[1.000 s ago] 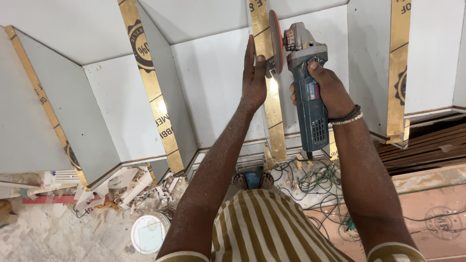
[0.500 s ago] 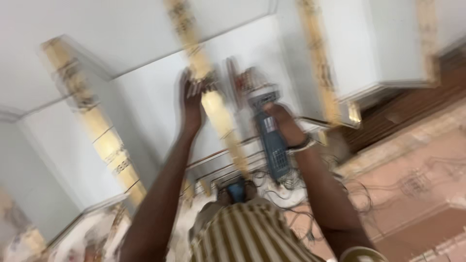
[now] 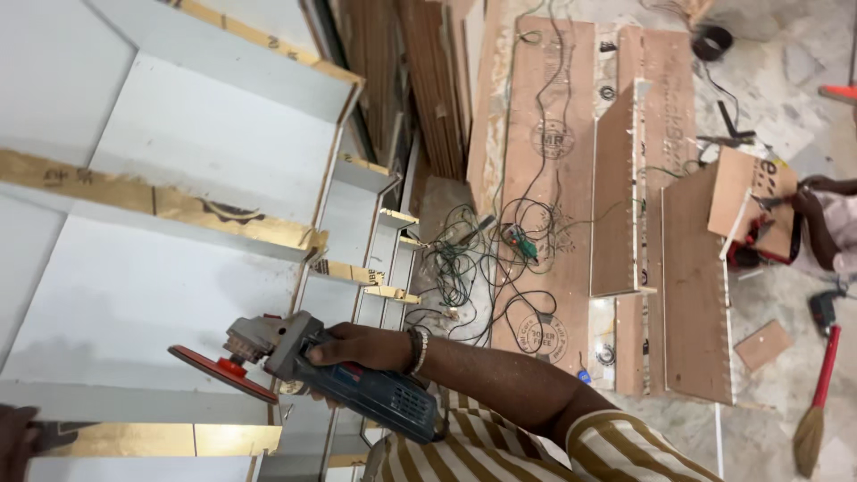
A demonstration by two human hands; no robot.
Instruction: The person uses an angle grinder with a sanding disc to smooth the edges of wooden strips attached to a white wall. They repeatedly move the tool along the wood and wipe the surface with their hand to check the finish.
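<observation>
I count one angle grinder (image 3: pixel 348 379), one broom (image 3: pixel 817 402), and three upright plywood panels (image 3: pixel 692 286) on the floor.

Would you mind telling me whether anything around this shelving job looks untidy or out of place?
Yes. A tangle of wires sprawls loose over the floor and across the plywood sheets. A broom lies on the floor at right. The right hand holds the angle grinder by the white shelf unit.

- The right hand (image 3: pixel 357 346) is wrapped round an angle grinder (image 3: pixel 330 375), whose disc (image 3: pixel 223 373) lies beyond the hand, near the shelf panels (image 3: pixel 178 295).
- The left hand (image 3: pixel 16 442) sits at the frame's edge, beyond the disc.
- Tangled cables (image 3: pixel 464 259) lie above the right wrist.
- Plywood boards (image 3: pixel 616 205) lie beyond the forearm, a broom (image 3: pixel 817 393) past them.
</observation>
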